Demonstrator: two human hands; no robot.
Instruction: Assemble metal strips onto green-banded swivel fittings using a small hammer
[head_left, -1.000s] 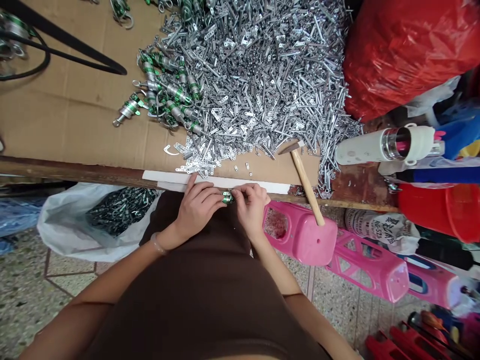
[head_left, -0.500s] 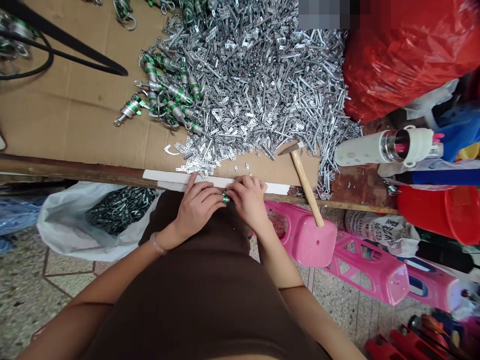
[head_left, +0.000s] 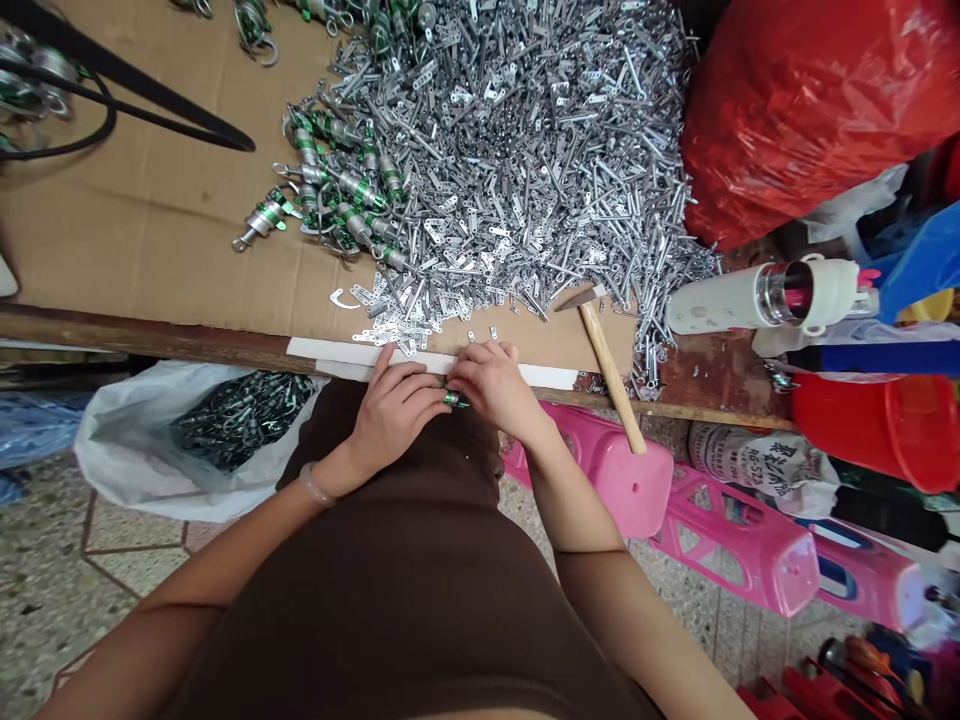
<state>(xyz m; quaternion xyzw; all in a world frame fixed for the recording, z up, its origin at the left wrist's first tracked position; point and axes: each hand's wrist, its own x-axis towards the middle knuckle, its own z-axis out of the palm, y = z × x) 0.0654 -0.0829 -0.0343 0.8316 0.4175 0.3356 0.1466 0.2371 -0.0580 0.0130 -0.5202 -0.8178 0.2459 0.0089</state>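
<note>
At the table's front edge, my left hand [head_left: 399,402] is closed on a small green-and-silver metal fitting [head_left: 452,398]. Most of that fitting is hidden by the fingers. My right hand [head_left: 491,385] is closed too, its fingertips together just above the fitting's right end; what they pinch is covered. Both hands rest by a white strip [head_left: 551,376] along the edge. Small perforated metal plates [head_left: 397,325] lie just beyond the left fingers. A hammer [head_left: 611,375] with a wooden handle lies to the right, its handle sticking out past the edge.
A large heap of metal parts [head_left: 517,160] covers the table's middle. Finished-looking green-and-silver fittings [head_left: 352,190] lie left of it. A white bottle [head_left: 720,298] and red bag [head_left: 810,120] stand right. Below are a white sack [head_left: 120,440] of dark parts and pink stools [head_left: 637,485].
My right hand has shifted slightly up and its forearm has swung outward to the right. The left hand stays in place, still holding the fitting.
</note>
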